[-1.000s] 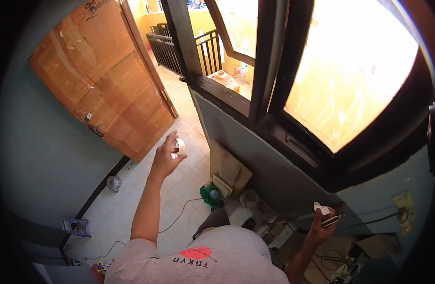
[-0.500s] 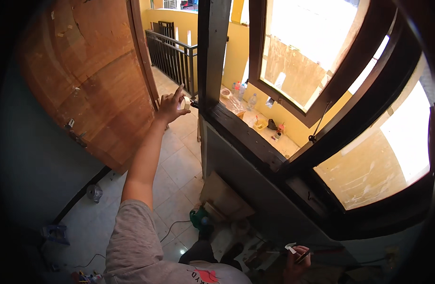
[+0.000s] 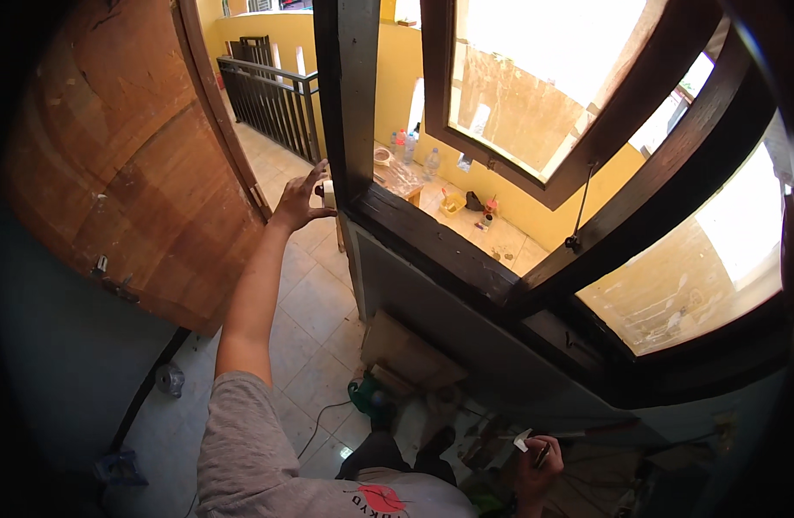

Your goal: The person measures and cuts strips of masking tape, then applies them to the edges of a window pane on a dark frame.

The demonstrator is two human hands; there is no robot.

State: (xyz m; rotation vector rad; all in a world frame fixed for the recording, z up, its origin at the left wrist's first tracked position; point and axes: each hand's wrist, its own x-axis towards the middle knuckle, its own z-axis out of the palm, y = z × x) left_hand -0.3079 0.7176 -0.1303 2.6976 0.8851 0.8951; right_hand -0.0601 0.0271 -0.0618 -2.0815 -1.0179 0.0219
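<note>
My left arm reaches out to the dark brown door-frame post [image 3: 349, 104]. At its edge, my left hand [image 3: 298, 202] grips a pale roll of tape [image 3: 328, 195] between thumb and fingers, close against the wood. Down at the lower right, my right hand [image 3: 542, 470] is closed around a slim dark-handled tool [image 3: 543, 454] whose kind I cannot make out. A small white strip [image 3: 523, 440] sticks out by its fingertips.
The brown wooden door [image 3: 120, 164] stands open on the left. A dark window sill [image 3: 431, 242] runs to the right, below an open window sash [image 3: 440, 78]. Boards [image 3: 405, 350] lean on the wall beneath. Outside, bottles [image 3: 432, 161] and a yellow tub [image 3: 451, 204] stand near a railing [image 3: 267, 104].
My left hand has brought the tape roll right up against the post. The right hand has shifted slightly. The whole view has turned a little, so the door and window sit farther left.
</note>
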